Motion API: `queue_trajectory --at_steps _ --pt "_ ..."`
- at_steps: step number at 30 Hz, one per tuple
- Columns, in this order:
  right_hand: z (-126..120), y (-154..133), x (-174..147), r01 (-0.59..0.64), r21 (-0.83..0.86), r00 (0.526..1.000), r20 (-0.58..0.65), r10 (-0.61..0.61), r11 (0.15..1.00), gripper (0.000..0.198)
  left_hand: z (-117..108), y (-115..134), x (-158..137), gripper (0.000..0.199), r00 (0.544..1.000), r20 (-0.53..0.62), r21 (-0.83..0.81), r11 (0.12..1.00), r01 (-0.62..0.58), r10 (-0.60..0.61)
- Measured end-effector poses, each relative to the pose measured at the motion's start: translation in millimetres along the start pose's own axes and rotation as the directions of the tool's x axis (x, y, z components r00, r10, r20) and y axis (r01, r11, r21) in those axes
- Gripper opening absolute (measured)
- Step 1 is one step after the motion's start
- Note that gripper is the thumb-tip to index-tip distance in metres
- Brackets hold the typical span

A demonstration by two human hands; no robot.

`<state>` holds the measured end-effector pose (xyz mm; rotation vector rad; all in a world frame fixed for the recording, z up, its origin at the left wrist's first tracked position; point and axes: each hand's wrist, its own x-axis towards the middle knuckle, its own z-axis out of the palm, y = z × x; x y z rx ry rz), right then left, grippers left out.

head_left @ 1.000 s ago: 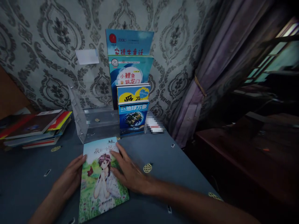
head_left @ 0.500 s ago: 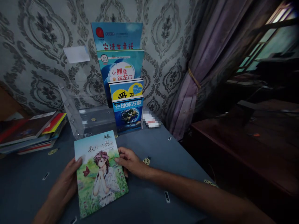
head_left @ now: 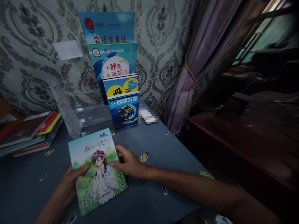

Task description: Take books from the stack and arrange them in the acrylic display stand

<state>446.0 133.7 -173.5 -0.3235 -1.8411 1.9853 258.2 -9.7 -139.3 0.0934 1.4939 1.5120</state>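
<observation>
A book (head_left: 99, 174) with a green and pale blue cover, showing a drawn figure with clasped hands, is held up in front of me, cover facing me. My left hand (head_left: 72, 179) grips its left edge, thumb lying across the cover. On the opposite edge my right hand (head_left: 129, 161) closes with its thumb on the cover; the other fingers are partly hidden behind it. Beyond the book stands a clear tiered rack (head_left: 67, 109). Its right side carries a blue globe-cover book (head_left: 125, 113), a yellow and blue book (head_left: 111, 88), a teal book (head_left: 114, 57) and a taller blue book (head_left: 109, 26).
A stack of books (head_left: 28, 130) lies at the left of the table (head_left: 163, 155), which has a grey-blue cloth. A small blurred-out item (head_left: 148, 116) sits right of the rack. Behind are a patterned wall, a tied purple curtain (head_left: 184, 87) and a dark red surface (head_left: 221, 140).
The view has shifted slightly, so the rack and books appear a little further left and higher. My left thumb reaches further over the cover. Both hands keep hold of the book.
</observation>
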Motion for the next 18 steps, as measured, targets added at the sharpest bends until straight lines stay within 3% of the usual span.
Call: queue_trajectory --at_steps 12,18 --pt "-0.2 -4.4 -3.0 -0.077 -0.135 0.997 -0.017 0.076 0.988 0.045 3.9 -2.3 2.0 0.088 0.998 -0.059 0.022 1.0 0.012 -0.01" --pt "-0.6 -0.8 -3.1 -0.059 -0.166 0.998 -0.028 0.055 0.984 0.042 3.0 -3.6 6.8 0.086 1.0 -0.02 -0.007 1.0 0.01 -0.011"
